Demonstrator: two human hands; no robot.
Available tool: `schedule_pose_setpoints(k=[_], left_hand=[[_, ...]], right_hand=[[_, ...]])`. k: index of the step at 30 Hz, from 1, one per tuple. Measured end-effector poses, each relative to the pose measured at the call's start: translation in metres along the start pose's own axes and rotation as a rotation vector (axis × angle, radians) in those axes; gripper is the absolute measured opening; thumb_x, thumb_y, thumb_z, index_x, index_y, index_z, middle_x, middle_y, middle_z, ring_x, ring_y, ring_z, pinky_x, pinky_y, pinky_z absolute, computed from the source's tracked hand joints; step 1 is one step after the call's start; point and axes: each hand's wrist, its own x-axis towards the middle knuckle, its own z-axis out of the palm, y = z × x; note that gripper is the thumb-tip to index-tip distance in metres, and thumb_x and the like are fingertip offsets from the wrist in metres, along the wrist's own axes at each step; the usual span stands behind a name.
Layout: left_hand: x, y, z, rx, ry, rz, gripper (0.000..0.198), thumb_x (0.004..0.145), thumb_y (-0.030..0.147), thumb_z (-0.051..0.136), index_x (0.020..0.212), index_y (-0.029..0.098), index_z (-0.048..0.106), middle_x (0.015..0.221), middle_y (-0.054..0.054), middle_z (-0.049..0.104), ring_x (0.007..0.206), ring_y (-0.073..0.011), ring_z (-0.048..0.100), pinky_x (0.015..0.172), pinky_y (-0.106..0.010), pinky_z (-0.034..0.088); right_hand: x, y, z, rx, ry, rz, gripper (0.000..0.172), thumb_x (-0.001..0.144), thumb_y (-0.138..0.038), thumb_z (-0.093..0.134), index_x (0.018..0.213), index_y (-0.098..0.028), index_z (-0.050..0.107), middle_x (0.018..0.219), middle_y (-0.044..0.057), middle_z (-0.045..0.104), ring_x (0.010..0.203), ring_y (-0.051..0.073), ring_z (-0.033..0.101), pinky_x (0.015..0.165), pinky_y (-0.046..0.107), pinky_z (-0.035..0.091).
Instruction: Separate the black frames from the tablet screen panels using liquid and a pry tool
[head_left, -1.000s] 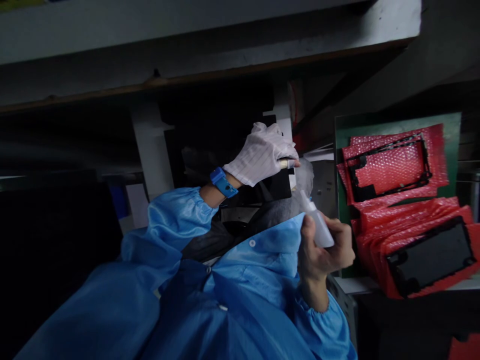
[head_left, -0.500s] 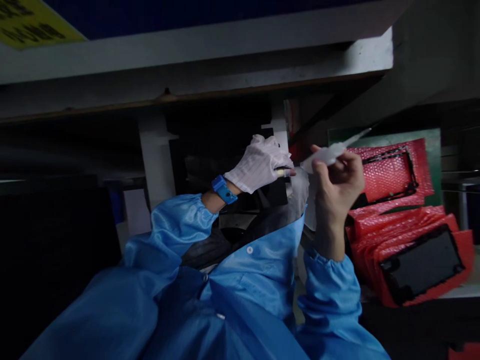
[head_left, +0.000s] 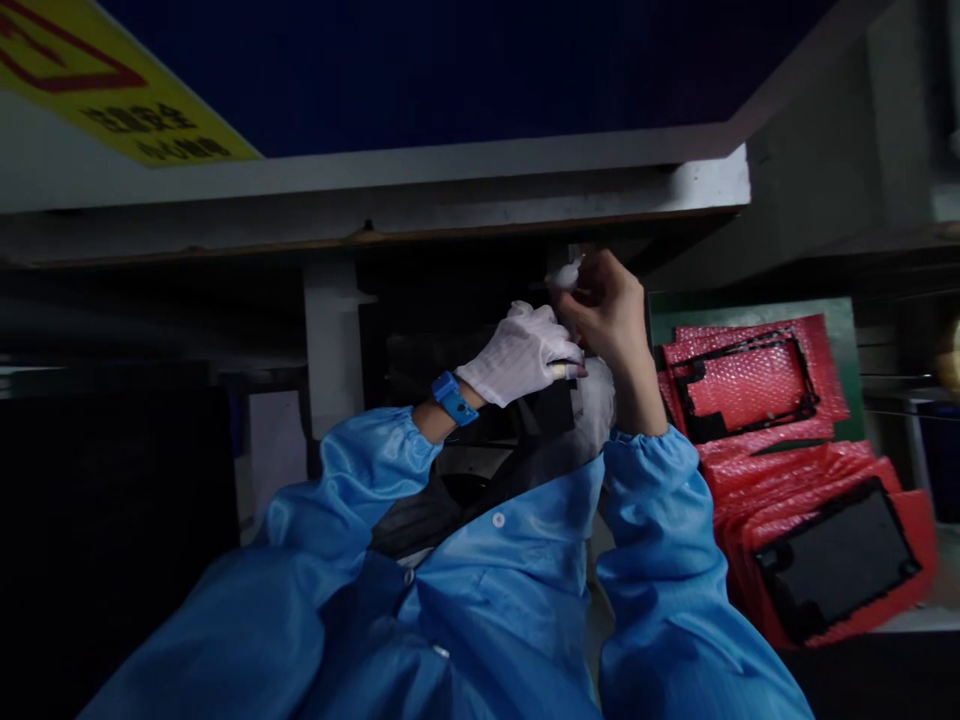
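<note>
My left hand [head_left: 517, 352] wears a white striped glove, with a blue band [head_left: 454, 397] around its wrist. Its fingers are curled closed, and whatever they hold, if anything, is hidden. A pale wrap shows at the bare tip of one digit poking from the glove. My bare right hand [head_left: 611, 305] is just beyond and to the right of the glove, beneath the shelf edge. Its thumb and fingers close on a whitish squeeze bottle [head_left: 568, 274], now mostly covered by the hand and foreshortened; its thin nozzle cannot be made out.
At right, red bubble-wrap pouches [head_left: 825, 460] lie stacked with a black frame [head_left: 806, 375] and a dark flat panel [head_left: 840, 560] on top. Under them is a green board [head_left: 838, 312]. A shelf edge [head_left: 487, 205] with a yellow warning label [head_left: 112, 100] crosses overhead.
My right hand has moved left and away from me with the squeeze bottle, from beside the pouches to near the glove. My left hand keeps its closed pose. The view has shifted slightly.
</note>
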Motion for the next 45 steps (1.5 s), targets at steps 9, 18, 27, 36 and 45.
schedule_pose_setpoints(k=[9,18,27,36,45], left_hand=[[0.000,-0.002,0.000,-0.075,0.012,0.011,0.023,0.115,0.043,0.078,0.118,0.026,0.093,0.122,-0.007,0.091,0.113,-0.0294,0.072,0.099,-0.047,0.043],[-0.001,-0.002,0.000,-0.089,0.033,0.016,0.027,0.117,0.045,0.075,0.113,0.025,0.092,0.117,-0.005,0.092,0.110,-0.0282,0.071,0.099,-0.047,0.043],[-0.001,-0.002,0.002,-0.070,0.065,-0.004,0.019,0.111,0.042,0.083,0.117,0.027,0.091,0.126,-0.009,0.089,0.116,-0.0310,0.074,0.101,-0.047,0.046],[-0.002,-0.004,0.006,-0.142,0.089,-0.117,0.033,0.106,0.049,0.085,0.119,0.018,0.080,0.135,-0.014,0.080,0.121,-0.0327,0.074,0.109,-0.044,0.050],[0.004,-0.003,-0.004,-0.329,0.127,-0.119,0.016,0.104,0.028,0.084,0.118,0.022,0.081,0.127,-0.006,0.081,0.119,-0.0256,0.078,0.108,-0.038,0.053]], right_hand=[[0.016,0.013,-0.012,0.023,-0.095,-0.098,0.028,0.093,-0.039,0.090,0.114,-0.022,0.086,0.122,0.011,0.080,0.109,0.028,0.078,0.098,0.042,0.068],[0.016,0.027,-0.002,0.259,-0.135,-0.015,0.049,0.090,-0.057,0.093,0.123,-0.023,0.084,0.131,0.013,0.084,0.121,0.031,0.081,0.109,0.048,0.069],[-0.051,-0.017,-0.024,0.038,0.147,0.085,0.046,0.106,-0.069,0.077,0.122,-0.025,0.075,0.113,0.009,0.084,0.104,0.025,0.082,0.094,0.040,0.068],[-0.138,-0.079,-0.022,-0.320,-0.030,0.245,0.029,0.114,-0.050,0.062,0.117,-0.024,0.074,0.095,0.006,0.081,0.077,0.022,0.075,0.076,0.033,0.058],[-0.129,-0.074,-0.014,-0.700,-0.073,0.191,0.032,0.119,-0.043,0.050,0.106,-0.023,0.072,0.098,0.011,0.083,0.077,0.023,0.071,0.070,0.032,0.042]])
